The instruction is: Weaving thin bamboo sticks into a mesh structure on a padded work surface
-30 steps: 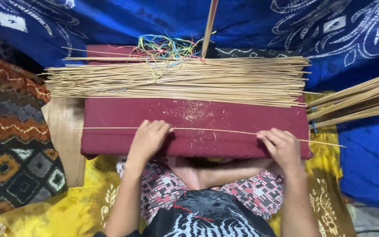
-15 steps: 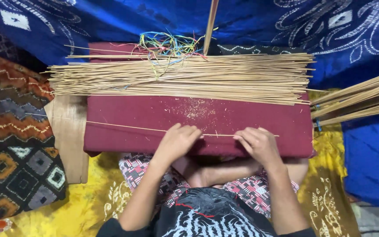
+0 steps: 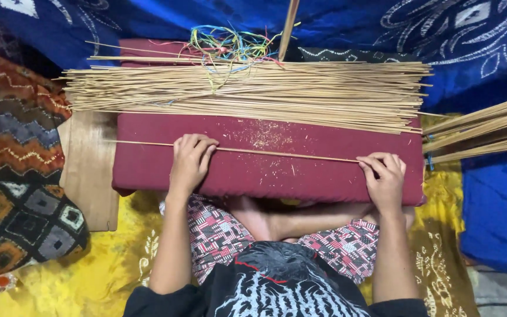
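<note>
Hands now wider apart than before, left hand (image 3: 190,163) and right hand (image 3: 384,178) flat, unclenched, on thin stick (image 3: 277,153).

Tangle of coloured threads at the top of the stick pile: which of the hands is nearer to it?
Left. The left hand rests on the single stick, almost directly below the coloured threads. The right hand is far off to their right, by the red board's end.

**One thin stick on the red pad**

The stick (image 3: 283,154) is long, slender and pale tan. It lies flat and nearly level across the pad (image 3: 324,176), its left end past the pad's edge, just below the bundle (image 3: 247,94).
</note>
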